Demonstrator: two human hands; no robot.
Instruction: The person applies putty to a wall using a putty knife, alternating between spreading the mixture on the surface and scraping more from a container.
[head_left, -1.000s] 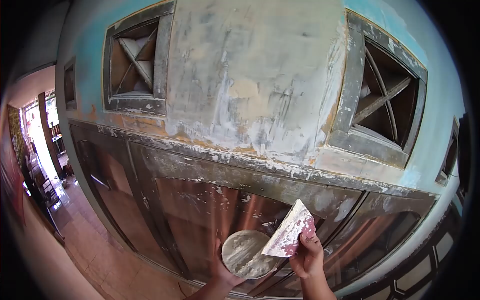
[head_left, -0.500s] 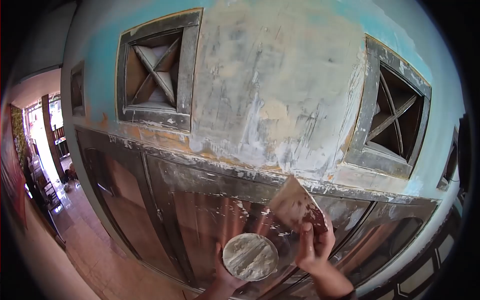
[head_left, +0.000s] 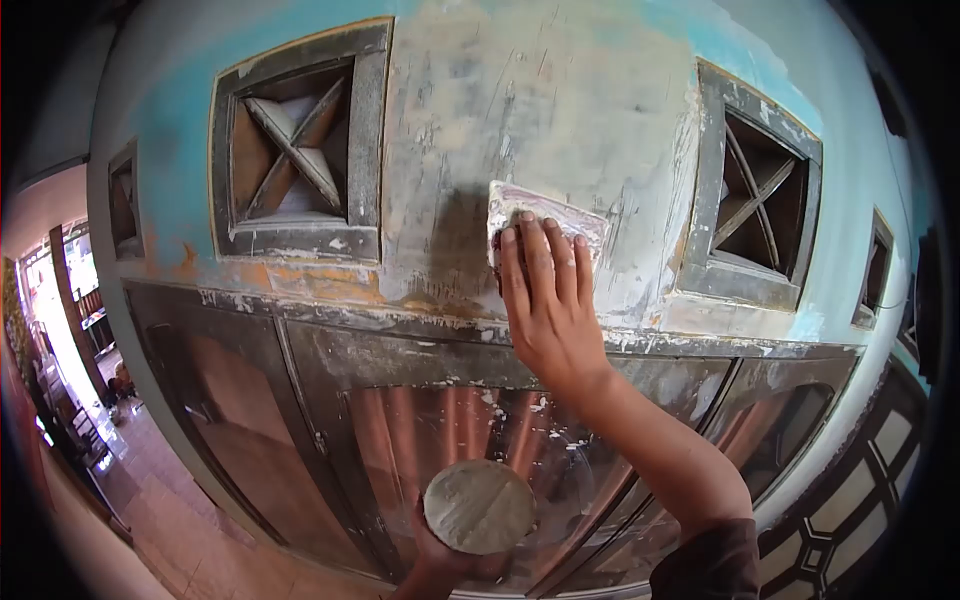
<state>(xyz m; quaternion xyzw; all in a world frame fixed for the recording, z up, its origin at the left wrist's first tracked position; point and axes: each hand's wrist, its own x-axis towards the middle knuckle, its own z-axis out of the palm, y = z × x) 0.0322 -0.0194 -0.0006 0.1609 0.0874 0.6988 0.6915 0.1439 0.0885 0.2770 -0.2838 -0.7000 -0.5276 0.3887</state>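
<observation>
My right hand (head_left: 548, 280) presses a flat, putty-smeared scraper plate (head_left: 560, 212) against the patchy grey wall (head_left: 450, 120), its fingers spread over the back of the plate. Low in the view, my left hand (head_left: 445, 560) holds a round container of pale putty (head_left: 480, 506) from its left side and from below. The putty surface faces up toward me. White and grey smears mark the wall around the plate, and a shadow lies to its left.
Framed vents with crossed bars stand left (head_left: 295, 150) and right (head_left: 760, 195) of the wall patch. Beneath runs a worn wooden ledge (head_left: 400, 322) above glazed panels (head_left: 240, 400). A tiled floor (head_left: 150, 490) and bright doorway lie at the left.
My right hand has moved up and left, bringing the plate from in front of the ledge onto the wall. The container in my left hand has shifted slightly left, and the view has turned a little.
</observation>
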